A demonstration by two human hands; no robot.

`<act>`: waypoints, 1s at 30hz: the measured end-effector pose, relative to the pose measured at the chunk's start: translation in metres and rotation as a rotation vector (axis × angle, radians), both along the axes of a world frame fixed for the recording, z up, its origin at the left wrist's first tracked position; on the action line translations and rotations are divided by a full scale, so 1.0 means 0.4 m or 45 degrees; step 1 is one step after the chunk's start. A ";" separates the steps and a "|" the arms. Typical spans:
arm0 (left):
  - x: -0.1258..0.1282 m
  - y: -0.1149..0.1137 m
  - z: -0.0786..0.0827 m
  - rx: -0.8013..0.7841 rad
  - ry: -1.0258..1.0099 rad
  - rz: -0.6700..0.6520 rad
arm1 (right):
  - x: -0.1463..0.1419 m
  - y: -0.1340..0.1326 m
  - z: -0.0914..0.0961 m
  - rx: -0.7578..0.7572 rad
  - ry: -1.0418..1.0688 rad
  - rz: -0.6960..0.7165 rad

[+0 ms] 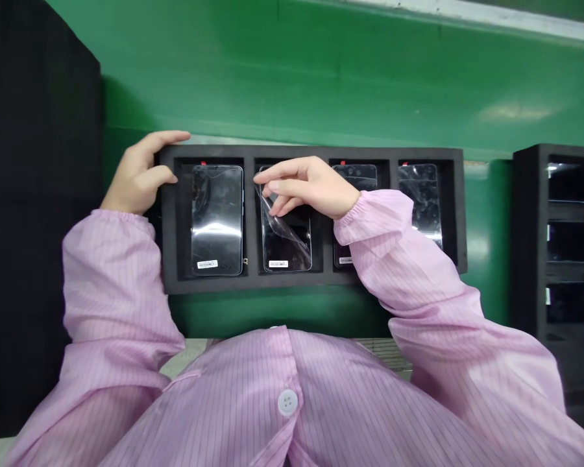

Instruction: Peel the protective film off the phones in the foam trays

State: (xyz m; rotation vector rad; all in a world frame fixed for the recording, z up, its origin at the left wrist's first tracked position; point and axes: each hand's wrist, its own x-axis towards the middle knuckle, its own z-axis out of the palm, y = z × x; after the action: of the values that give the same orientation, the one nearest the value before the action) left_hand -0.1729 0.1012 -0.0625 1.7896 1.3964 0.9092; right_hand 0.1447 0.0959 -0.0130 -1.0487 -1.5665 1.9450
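A black foam tray [316,281] lies before me, with phone screens in its compartments. My left hand [139,172] grips the tray's far left corner, index finger along the back edge and thumb on the left rim. Above the second compartment from the left, my right hand [309,185] pinches a corner of clear protective film [289,233]. That film is lifted and folded diagonally over the dark phone screen [292,256] beneath. The leftmost phone screen [217,220] lies flat, with a white label at its near end. My right hand and sleeve partly cover the other screens.
A tall black block [34,194] stands on the left. To the right is another black foam tray [528,240] with dark screens in its slots. Everything rests on a green work surface [296,78], with a pale rail [491,18] along its back.
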 end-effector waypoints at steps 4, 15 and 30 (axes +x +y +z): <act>0.007 0.004 0.000 0.034 0.046 -0.002 | 0.003 0.000 -0.003 0.016 0.010 -0.020; 0.010 0.001 -0.001 -0.005 0.061 0.015 | 0.005 0.001 -0.004 0.115 -0.016 -0.060; 0.000 -0.040 0.067 -0.317 0.485 0.211 | 0.290 -0.014 0.054 1.050 -0.947 -0.084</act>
State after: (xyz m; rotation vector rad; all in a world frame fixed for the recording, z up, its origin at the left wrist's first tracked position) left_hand -0.1730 0.0851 -0.0358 1.7311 1.8310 0.4580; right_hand 0.2607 0.0902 0.0085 -1.4407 -2.3467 0.6725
